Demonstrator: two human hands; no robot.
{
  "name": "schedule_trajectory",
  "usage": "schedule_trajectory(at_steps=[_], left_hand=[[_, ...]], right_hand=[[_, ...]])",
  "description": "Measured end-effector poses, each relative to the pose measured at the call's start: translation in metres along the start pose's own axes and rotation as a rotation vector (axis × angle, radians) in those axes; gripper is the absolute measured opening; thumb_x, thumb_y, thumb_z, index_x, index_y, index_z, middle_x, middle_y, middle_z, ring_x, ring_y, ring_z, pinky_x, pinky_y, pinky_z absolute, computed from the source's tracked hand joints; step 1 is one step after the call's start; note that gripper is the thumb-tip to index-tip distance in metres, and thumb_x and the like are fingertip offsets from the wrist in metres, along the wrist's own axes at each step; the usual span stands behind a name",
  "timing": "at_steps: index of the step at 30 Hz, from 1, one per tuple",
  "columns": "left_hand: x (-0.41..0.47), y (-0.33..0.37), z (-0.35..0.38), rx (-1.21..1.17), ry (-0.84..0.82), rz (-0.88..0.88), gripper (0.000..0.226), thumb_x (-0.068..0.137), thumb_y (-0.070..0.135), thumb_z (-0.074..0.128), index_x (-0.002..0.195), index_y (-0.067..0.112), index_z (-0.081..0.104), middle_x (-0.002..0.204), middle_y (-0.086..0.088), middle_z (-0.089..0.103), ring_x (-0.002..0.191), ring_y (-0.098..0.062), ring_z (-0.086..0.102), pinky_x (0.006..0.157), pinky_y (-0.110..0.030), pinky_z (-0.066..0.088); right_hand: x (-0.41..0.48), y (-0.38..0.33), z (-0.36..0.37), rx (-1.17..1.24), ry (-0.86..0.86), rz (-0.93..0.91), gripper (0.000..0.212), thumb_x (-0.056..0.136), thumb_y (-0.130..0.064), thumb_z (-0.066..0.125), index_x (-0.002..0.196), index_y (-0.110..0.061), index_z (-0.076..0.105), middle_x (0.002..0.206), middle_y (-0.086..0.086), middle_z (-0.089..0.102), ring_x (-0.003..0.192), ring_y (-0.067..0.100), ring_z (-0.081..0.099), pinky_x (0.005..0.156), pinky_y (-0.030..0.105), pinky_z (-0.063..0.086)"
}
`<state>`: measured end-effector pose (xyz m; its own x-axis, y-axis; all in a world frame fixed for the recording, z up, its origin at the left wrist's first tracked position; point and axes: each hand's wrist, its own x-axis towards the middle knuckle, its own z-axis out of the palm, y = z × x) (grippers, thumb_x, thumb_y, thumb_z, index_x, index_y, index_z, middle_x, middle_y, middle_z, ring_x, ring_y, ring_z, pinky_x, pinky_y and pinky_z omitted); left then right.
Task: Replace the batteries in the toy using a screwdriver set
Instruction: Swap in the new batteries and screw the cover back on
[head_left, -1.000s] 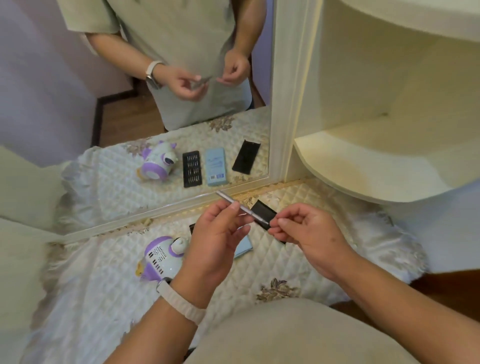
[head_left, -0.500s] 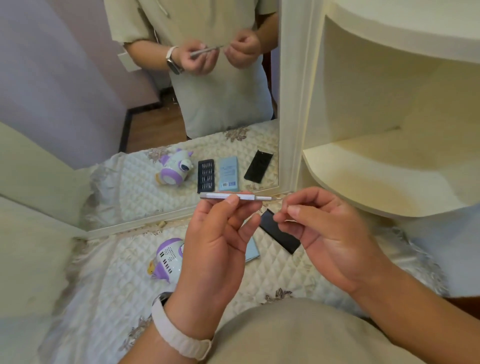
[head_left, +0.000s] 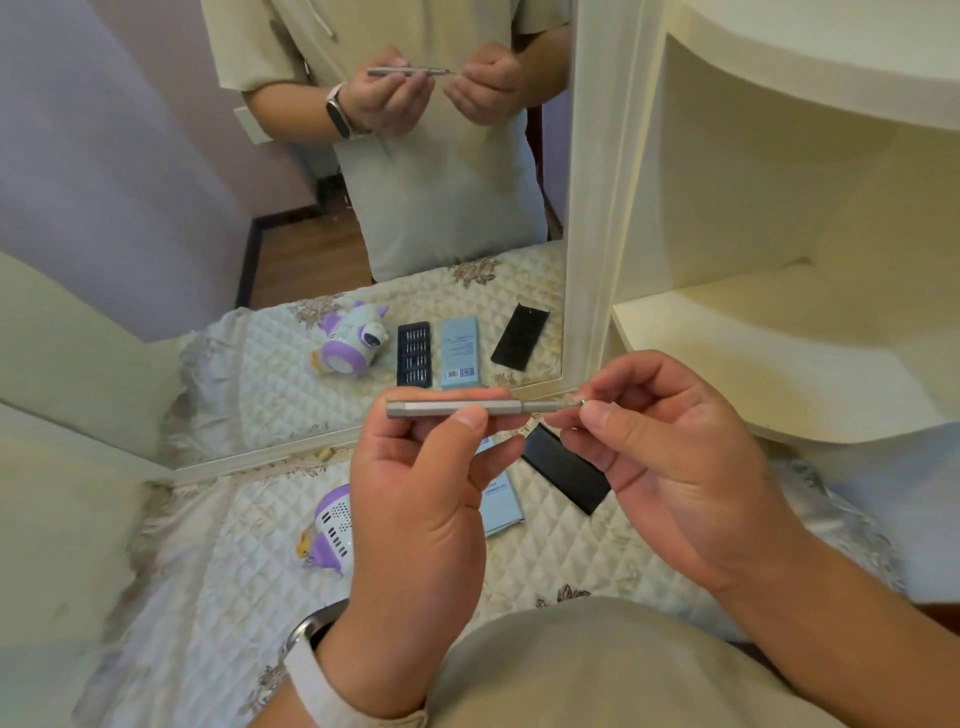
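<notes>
My left hand (head_left: 415, 499) holds a slim silver screwdriver (head_left: 452, 408) level in front of me, thumb on its barrel. At the driver's right end my right hand (head_left: 670, 457) pinches a small bit (head_left: 581, 402) between thumb and forefinger. Below, on the quilted cloth, the purple and white toy (head_left: 330, 530) lies on its side, partly behind my left hand. A blue box (head_left: 501, 504) and a black sleeve (head_left: 566, 473) of the screwdriver set lie beside it. The black bit tray shows only in the mirror.
A mirror (head_left: 363, 234) stands behind the quilted table cover (head_left: 550, 551) and reflects my hands, the toy and the set. A cream corner shelf (head_left: 779, 353) juts out at the right, above the table's far right part.
Both hands rose closer to the camera. The screwdriver turned from slanting to level, and my right fingers stayed at its tip.
</notes>
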<state>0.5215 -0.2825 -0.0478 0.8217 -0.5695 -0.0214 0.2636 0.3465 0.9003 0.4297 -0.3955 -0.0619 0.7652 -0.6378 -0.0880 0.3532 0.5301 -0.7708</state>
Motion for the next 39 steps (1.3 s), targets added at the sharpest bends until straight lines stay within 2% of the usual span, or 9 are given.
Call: schedule_trajectory(at_steps=[3, 12, 16, 19, 26, 30, 32, 34, 39], left_hand=[[0.002, -0.001, -0.002, 0.026, -0.007, 0.018, 0.007, 0.069, 0.023, 0.069, 0.074, 0.028, 0.069, 0.086, -0.008, 0.076, 0.082, -0.023, 0.074, 0.063, -0.026, 0.057], [0.004, -0.003, -0.005, 0.030, -0.005, 0.004, 0.008, 0.071, 0.023, 0.068, 0.075, 0.030, 0.071, 0.088, -0.008, 0.075, 0.082, -0.022, 0.074, 0.064, -0.026, 0.057], [0.004, -0.004, -0.005, 0.021, 0.020, -0.030, 0.020, 0.075, 0.010, 0.068, 0.073, 0.029, 0.070, 0.087, -0.010, 0.074, 0.079, -0.022, 0.073, 0.062, -0.025, 0.056], [0.005, -0.004, -0.004, 0.002, 0.042, -0.051, 0.022, 0.079, 0.009, 0.060, 0.072, 0.028, 0.071, 0.088, -0.012, 0.074, 0.078, -0.022, 0.073, 0.061, -0.025, 0.056], [0.005, -0.006, 0.000, -0.074, 0.076, -0.169, 0.019, 0.077, 0.010, 0.061, 0.070, 0.025, 0.071, 0.087, -0.011, 0.073, 0.075, -0.019, 0.073, 0.060, -0.025, 0.057], [0.004, -0.005, 0.002, -0.114, 0.078, -0.238, 0.014, 0.074, 0.006, 0.072, 0.077, 0.019, 0.068, 0.084, -0.011, 0.073, 0.071, -0.017, 0.071, 0.059, -0.022, 0.058], [0.004, -0.005, 0.004, -0.147, 0.080, -0.263, 0.011, 0.073, 0.012, 0.064, 0.084, 0.014, 0.064, 0.082, -0.009, 0.073, 0.068, -0.015, 0.071, 0.059, -0.020, 0.058], [0.004, -0.006, 0.005, -0.170, 0.078, -0.281, 0.017, 0.072, 0.013, 0.063, 0.089, 0.011, 0.062, 0.082, -0.009, 0.073, 0.068, -0.014, 0.071, 0.059, -0.019, 0.058], [0.004, -0.008, 0.005, -0.168, 0.082, -0.295, 0.019, 0.073, 0.014, 0.063, 0.091, 0.010, 0.061, 0.079, -0.008, 0.073, 0.068, -0.013, 0.071, 0.060, -0.019, 0.058]], right_hand=[[0.001, 0.000, 0.000, -0.006, -0.002, 0.002, 0.016, 0.057, -0.008, 0.071, 0.071, -0.015, 0.072, 0.072, 0.008, 0.067, 0.070, 0.022, 0.072, 0.064, 0.025, 0.057], [0.001, 0.005, -0.001, -0.086, 0.019, -0.018, 0.015, 0.056, -0.012, 0.072, 0.070, -0.016, 0.074, 0.073, 0.008, 0.070, 0.072, 0.021, 0.072, 0.067, 0.024, 0.057], [0.001, 0.008, -0.003, -0.095, 0.025, -0.032, 0.015, 0.057, -0.011, 0.072, 0.071, -0.013, 0.072, 0.074, 0.009, 0.070, 0.073, 0.022, 0.072, 0.068, 0.025, 0.057], [0.002, 0.009, -0.004, -0.077, 0.030, -0.027, 0.015, 0.056, -0.010, 0.073, 0.071, -0.011, 0.072, 0.075, 0.010, 0.070, 0.074, 0.023, 0.072, 0.069, 0.025, 0.058], [0.002, 0.010, -0.007, -0.068, 0.021, -0.057, 0.013, 0.060, -0.009, 0.072, 0.072, -0.011, 0.072, 0.077, 0.009, 0.070, 0.076, 0.022, 0.071, 0.072, 0.026, 0.057], [0.003, 0.011, -0.007, -0.114, 0.027, -0.112, 0.011, 0.059, -0.011, 0.074, 0.070, -0.016, 0.072, 0.075, 0.006, 0.071, 0.075, 0.020, 0.070, 0.072, 0.025, 0.057], [0.003, 0.011, -0.008, -0.148, 0.026, -0.136, 0.018, 0.064, -0.002, 0.078, 0.069, -0.018, 0.072, 0.075, 0.005, 0.072, 0.076, 0.019, 0.070, 0.073, 0.026, 0.056], [0.004, 0.012, -0.010, -0.171, 0.024, -0.153, 0.025, 0.071, 0.006, 0.073, 0.070, -0.019, 0.072, 0.076, 0.003, 0.071, 0.078, 0.018, 0.070, 0.075, 0.026, 0.056], [0.004, 0.012, -0.014, -0.297, 0.031, -0.238, 0.026, 0.073, 0.002, 0.071, 0.072, -0.024, 0.072, 0.079, 0.001, 0.072, 0.079, 0.019, 0.069, 0.076, 0.028, 0.057]])
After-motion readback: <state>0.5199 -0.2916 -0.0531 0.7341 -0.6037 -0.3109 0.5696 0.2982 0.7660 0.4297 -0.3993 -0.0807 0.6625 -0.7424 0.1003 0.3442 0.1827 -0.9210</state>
